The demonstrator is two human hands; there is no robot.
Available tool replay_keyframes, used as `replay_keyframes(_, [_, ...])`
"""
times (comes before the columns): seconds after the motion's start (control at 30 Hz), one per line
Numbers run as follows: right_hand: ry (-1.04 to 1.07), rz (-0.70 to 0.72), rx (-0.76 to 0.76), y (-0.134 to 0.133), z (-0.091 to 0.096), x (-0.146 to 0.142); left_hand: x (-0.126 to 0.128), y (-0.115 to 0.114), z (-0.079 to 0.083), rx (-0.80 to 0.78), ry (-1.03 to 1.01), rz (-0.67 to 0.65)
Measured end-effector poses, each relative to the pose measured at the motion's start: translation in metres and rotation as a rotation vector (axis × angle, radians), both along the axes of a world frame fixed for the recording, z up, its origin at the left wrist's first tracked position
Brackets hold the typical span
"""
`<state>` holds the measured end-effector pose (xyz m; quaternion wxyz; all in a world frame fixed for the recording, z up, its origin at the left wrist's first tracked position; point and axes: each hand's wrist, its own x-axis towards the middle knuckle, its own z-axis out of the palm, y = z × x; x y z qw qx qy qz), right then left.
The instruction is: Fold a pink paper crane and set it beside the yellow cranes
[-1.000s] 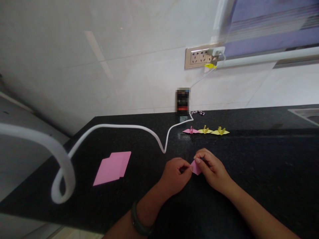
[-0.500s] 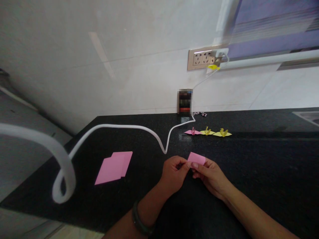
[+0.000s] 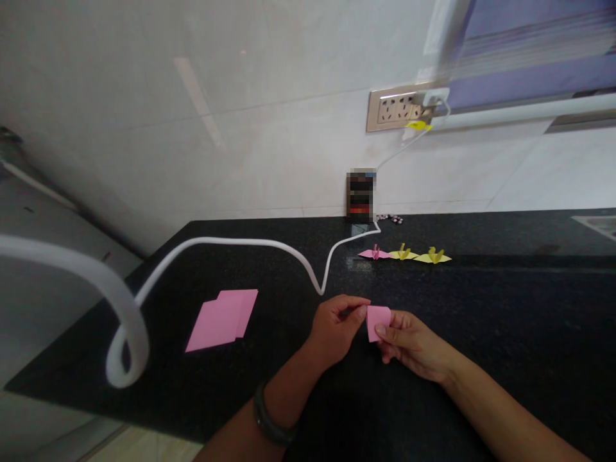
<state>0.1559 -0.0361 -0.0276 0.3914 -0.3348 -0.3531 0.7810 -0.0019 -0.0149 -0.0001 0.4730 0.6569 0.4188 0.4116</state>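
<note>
A small folded square of pink paper is held up above the dark counter. My right hand pinches it, thumb flat on the near face and the other fingers behind. At its upper left corner is my left hand, thumb and index finger closed on the edge; the exact contact is small and hard to see. Beyond my hands stand a pink paper crane and two yellow paper cranes in a row. Two overlapping pink paper sheets lie flat to the left.
A thick white cable loops across the left of the black counter. Against the wall leans a blurred-out dark device, with a beaded strap beside it. Above is a wall socket with a white plug.
The folded pink paper has turned more upright and faces me. My right hand has shifted slightly right and down, and my left index finger has straightened along the top.
</note>
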Motion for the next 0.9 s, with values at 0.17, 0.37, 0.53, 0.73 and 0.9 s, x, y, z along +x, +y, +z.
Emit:
replay_keyframes(0.17, [-0.007,0.019,-0.004,0.0,0.0004,0.0023,-0.002,0.0017,0.0022,0.006,0.006,-0.047])
replay_keyframes(0.37, [-0.052,0.026,0.013,0.0009,0.0015,0.0031,-0.0027,0.0023,0.0016,0.041,0.063,-0.026])
replay_keyframes(0.53, [-0.094,0.046,0.054,0.0013,0.0015,0.0048,-0.0034,0.0029,0.0017,0.111,0.13,-0.017])
replay_keyframes(0.73, [-0.123,0.028,0.053,0.0024,0.0025,0.0053,-0.0042,0.0033,0.0004,0.133,0.191,-0.001])
replay_keyframes(0.9, [-0.141,0.019,0.059,0.003,0.0022,0.005,-0.0038,0.0025,0.0012,0.161,0.227,-0.005])
